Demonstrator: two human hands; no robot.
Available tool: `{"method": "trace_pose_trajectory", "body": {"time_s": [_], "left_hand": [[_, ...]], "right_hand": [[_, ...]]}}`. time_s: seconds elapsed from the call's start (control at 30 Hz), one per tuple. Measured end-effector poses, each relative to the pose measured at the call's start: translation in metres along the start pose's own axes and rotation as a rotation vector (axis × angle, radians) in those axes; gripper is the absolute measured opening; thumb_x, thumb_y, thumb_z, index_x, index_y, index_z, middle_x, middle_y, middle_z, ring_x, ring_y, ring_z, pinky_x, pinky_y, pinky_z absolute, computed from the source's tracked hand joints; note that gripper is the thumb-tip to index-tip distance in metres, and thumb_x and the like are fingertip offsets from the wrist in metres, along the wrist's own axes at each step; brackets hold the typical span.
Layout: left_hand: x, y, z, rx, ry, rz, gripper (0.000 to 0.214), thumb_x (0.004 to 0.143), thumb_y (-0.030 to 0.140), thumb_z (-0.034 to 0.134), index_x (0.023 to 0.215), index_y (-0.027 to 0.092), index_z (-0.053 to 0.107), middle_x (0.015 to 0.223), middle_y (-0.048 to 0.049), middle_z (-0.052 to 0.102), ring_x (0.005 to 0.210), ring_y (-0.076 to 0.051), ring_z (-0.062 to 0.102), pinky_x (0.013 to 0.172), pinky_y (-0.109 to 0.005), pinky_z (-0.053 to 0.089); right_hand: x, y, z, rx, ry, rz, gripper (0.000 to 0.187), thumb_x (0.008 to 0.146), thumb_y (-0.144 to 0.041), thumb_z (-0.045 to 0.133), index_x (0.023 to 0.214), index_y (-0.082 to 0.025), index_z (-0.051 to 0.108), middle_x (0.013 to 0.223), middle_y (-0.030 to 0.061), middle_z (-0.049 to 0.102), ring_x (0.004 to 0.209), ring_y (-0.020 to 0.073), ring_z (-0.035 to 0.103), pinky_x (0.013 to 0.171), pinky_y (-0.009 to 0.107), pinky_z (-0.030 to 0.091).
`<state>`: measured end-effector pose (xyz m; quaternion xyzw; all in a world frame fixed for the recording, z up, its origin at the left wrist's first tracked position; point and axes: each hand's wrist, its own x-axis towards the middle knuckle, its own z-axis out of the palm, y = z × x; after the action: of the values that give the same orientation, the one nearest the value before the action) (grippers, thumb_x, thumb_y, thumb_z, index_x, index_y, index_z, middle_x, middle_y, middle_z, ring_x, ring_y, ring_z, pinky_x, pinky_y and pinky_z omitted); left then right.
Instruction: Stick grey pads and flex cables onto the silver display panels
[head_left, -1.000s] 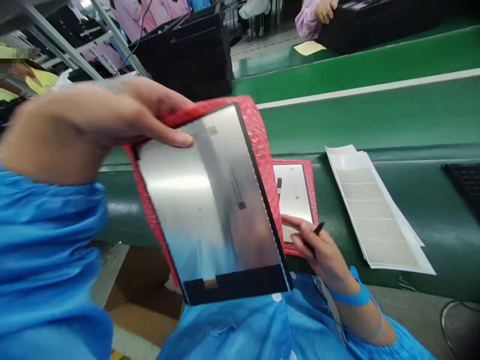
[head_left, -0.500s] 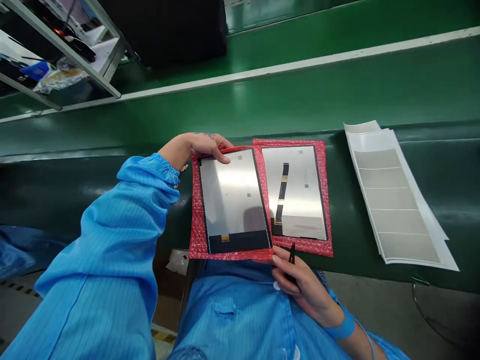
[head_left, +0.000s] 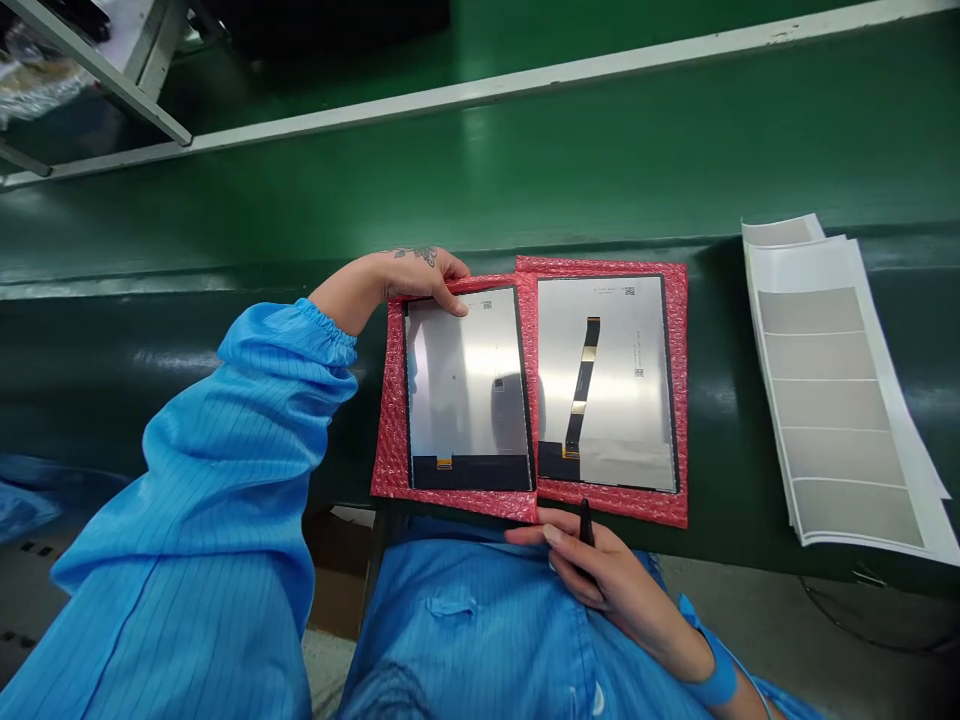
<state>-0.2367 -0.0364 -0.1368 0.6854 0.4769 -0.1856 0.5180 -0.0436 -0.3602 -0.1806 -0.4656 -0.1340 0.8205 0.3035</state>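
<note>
My left hand (head_left: 431, 280) grips the top edge of an LCD panel (head_left: 469, 400) lying on a red bubble-wrap pouch (head_left: 390, 450), thumb on the panel's silver back. A small gold connector sits on its dark lower strip. Beside it, partly under the left pouch, a second LCD panel (head_left: 615, 390) rests on red bubble wrap (head_left: 681, 400); a black flex cable (head_left: 581, 385) lies across its back. My right hand (head_left: 592, 565) holds black tweezers (head_left: 586, 525), tips pointing up, just below the pouches. Its index finger is near the left pouch's bottom corner.
White sheets of grey rectangular labels (head_left: 832, 385) lie on the green bench (head_left: 525, 190) to the right. A pale rail (head_left: 495, 85) crosses the bench behind. At the far left back stands a metal frame (head_left: 120, 85) with plastic-wrapped things.
The left panel and its pouch have turned slightly and tilt less toward me. My right fingers have slid left beneath the pouch corner. The view has shifted a little.
</note>
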Motion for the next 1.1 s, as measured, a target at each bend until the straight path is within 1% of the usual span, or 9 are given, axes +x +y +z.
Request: {"method": "trace_pose_trajectory", "body": {"time_s": [0.1, 0.3, 0.37, 0.43, 0.5, 0.57, 0.7, 0.9, 1.1], "left_hand": [[-0.002, 0.001, 0.000, 0.064, 0.014, 0.025, 0.037, 0.068, 0.036, 0.075, 0.101, 0.021, 0.069, 0.093, -0.0058, 0.070, 0.086, -0.023, 0.063, 0.076, -0.034, 0.045], [-0.012, 0.000, 0.000, 0.016, 0.002, -0.006, 0.040, 0.069, 0.037, 0.074, 0.106, 0.023, 0.069, 0.099, -0.0042, 0.071, 0.091, -0.023, 0.063, 0.078, -0.032, 0.045], [-0.013, -0.003, -0.002, -0.005, -0.005, -0.026, 0.042, 0.068, 0.036, 0.075, 0.107, 0.023, 0.070, 0.098, -0.0040, 0.071, 0.089, -0.022, 0.063, 0.076, -0.031, 0.045], [-0.014, -0.006, -0.006, -0.017, -0.009, -0.044, 0.044, 0.066, 0.036, 0.076, 0.108, 0.023, 0.070, 0.097, -0.0046, 0.071, 0.086, -0.022, 0.064, 0.075, -0.031, 0.045], [-0.014, -0.011, -0.009, -0.010, -0.004, -0.051, 0.046, 0.066, 0.037, 0.076, 0.109, 0.023, 0.070, 0.096, -0.0043, 0.072, 0.086, -0.021, 0.064, 0.074, -0.031, 0.045], [-0.014, -0.015, -0.012, 0.010, 0.003, -0.050, 0.047, 0.066, 0.038, 0.076, 0.110, 0.024, 0.070, 0.095, -0.0029, 0.072, 0.087, -0.021, 0.064, 0.074, -0.030, 0.044], [-0.013, -0.018, -0.014, 0.043, 0.046, -0.053, 0.047, 0.065, 0.040, 0.075, 0.109, 0.024, 0.070, 0.093, -0.0012, 0.072, 0.087, -0.020, 0.063, 0.073, -0.028, 0.043], [-0.009, -0.015, -0.013, 0.144, 0.150, -0.018, 0.037, 0.064, 0.038, 0.076, 0.097, 0.022, 0.070, 0.082, -0.0019, 0.067, 0.076, -0.019, 0.058, 0.067, -0.029, 0.039], [-0.008, -0.019, -0.015, 0.156, 0.146, 0.027, 0.033, 0.063, 0.035, 0.077, 0.093, 0.022, 0.072, 0.083, -0.0024, 0.066, 0.081, -0.022, 0.058, 0.073, -0.032, 0.038]], "right_hand": [[0.000, 0.001, -0.001, -0.093, -0.025, 0.032, 0.045, 0.083, -0.055, 0.065, 0.100, -0.016, 0.077, 0.046, -0.0090, 0.028, 0.041, 0.0050, 0.017, 0.039, 0.022, 0.011], [0.002, 0.001, 0.001, -0.103, -0.024, 0.016, 0.042, 0.081, -0.054, 0.066, 0.097, -0.017, 0.078, 0.045, -0.0086, 0.030, 0.042, 0.0058, 0.017, 0.039, 0.022, 0.011], [0.002, 0.002, 0.002, -0.082, 0.001, 0.013, 0.039, 0.079, -0.053, 0.069, 0.098, -0.019, 0.077, 0.048, -0.0048, 0.045, 0.042, 0.0053, 0.020, 0.039, 0.021, 0.012], [0.001, 0.002, 0.002, -0.061, 0.047, 0.007, 0.040, 0.077, -0.052, 0.072, 0.103, -0.022, 0.075, 0.067, 0.0025, 0.066, 0.043, 0.0042, 0.023, 0.040, 0.021, 0.014], [-0.001, 0.003, 0.002, -0.046, 0.093, -0.003, 0.044, 0.075, -0.051, 0.074, 0.108, -0.023, 0.072, 0.089, 0.0082, 0.074, 0.042, 0.0030, 0.024, 0.040, 0.021, 0.015], [-0.005, 0.004, 0.001, -0.049, 0.149, -0.031, 0.047, 0.074, -0.052, 0.075, 0.110, -0.023, 0.071, 0.096, 0.0103, 0.075, 0.042, 0.0029, 0.026, 0.040, 0.021, 0.017], [-0.013, 0.005, -0.007, -0.098, 0.273, -0.158, 0.043, 0.071, -0.052, 0.077, 0.103, -0.023, 0.074, 0.090, 0.0083, 0.073, 0.052, 0.0076, 0.043, 0.045, 0.020, 0.030], [-0.021, 0.001, -0.021, -0.060, 0.449, -0.253, 0.041, 0.063, -0.054, 0.081, 0.088, -0.021, 0.076, 0.073, 0.0053, 0.067, 0.045, 0.0056, 0.035, 0.041, 0.020, 0.027], [-0.022, -0.007, -0.026, -0.071, 0.553, -0.298, 0.039, 0.059, -0.055, 0.081, 0.072, -0.019, 0.074, 0.061, 0.0053, 0.061, 0.041, 0.0066, 0.033, 0.037, 0.022, 0.030]]}}
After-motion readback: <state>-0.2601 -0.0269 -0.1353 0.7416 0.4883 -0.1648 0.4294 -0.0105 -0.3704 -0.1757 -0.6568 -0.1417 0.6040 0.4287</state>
